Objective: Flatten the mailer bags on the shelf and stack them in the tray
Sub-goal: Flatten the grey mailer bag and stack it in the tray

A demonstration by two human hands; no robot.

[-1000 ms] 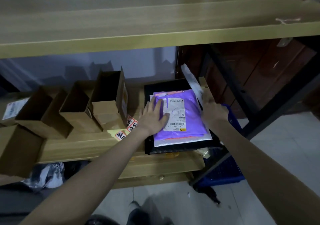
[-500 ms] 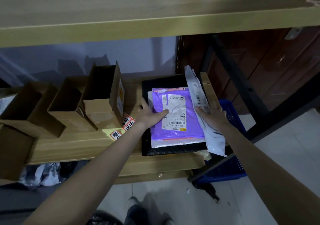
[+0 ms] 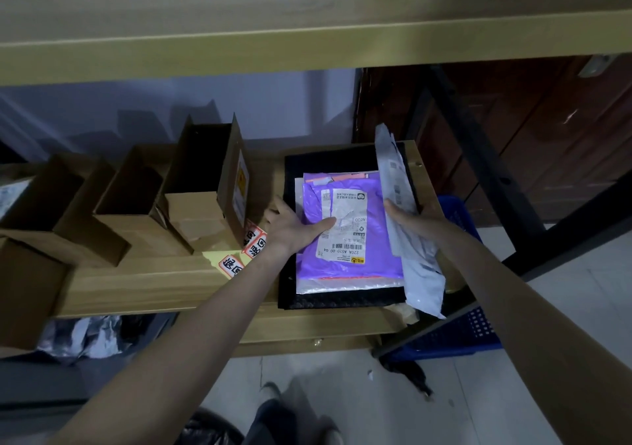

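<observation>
A black tray (image 3: 342,160) lies at the right end of the wooden shelf (image 3: 143,284). In it a purple mailer bag (image 3: 379,236) with a white shipping label lies flat on top of a white mailer (image 3: 342,285). My left hand (image 3: 294,227) rests flat on the purple bag's left edge, thumb on the label. My right hand (image 3: 407,217) grips a long white-grey mailer bag (image 3: 413,260), held on edge over the tray's right side, its lower end hanging past the shelf front.
Several open cardboard boxes (image 3: 201,184) stand on the shelf left of the tray, with red-and-white stickers (image 3: 254,244) beside them. A blue plastic crate (image 3: 458,335) sits below right. The upper shelf board (image 3: 307,48) overhangs. Crumpled bags (image 3: 82,338) lie on the lower level.
My right hand has drawn the white-grey mailer out from the tray's right side and lifted it over the edge. My left hand slid slightly left, staying on the purple bag.
</observation>
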